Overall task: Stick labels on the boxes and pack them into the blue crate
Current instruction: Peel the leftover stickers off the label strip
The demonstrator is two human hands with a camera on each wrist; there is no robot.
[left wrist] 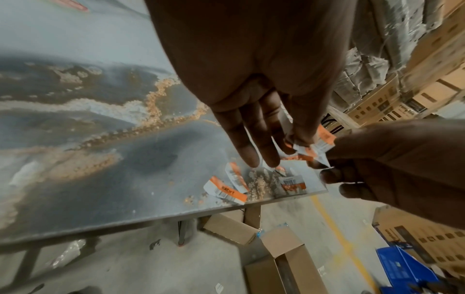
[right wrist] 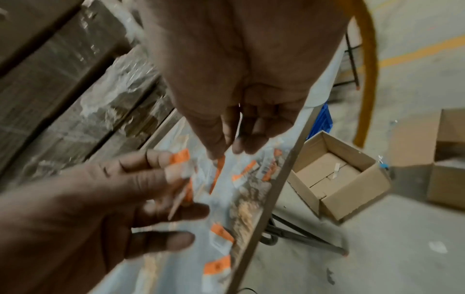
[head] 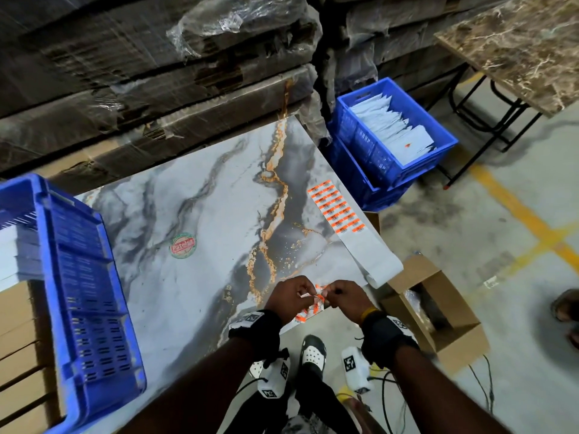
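Both hands meet just above the desk's near edge, close to its near right corner. The left hand and the right hand each pinch a crumpled cluster of orange-and-white labels held between them, so each grip is narrow and closed on the labels; the left hand's other fingers stretch out straight. A few loose labels lie on the desk right below the hands, at that same edge. The label sheet lies along the desk's right edge, its bare backing strip curling over the edge. One blue crate stands at the desk's left edge, with white boxes inside. Another blue crate sits on the floor beyond the far right corner. An open cardboard box is on the floor by the near right corner.
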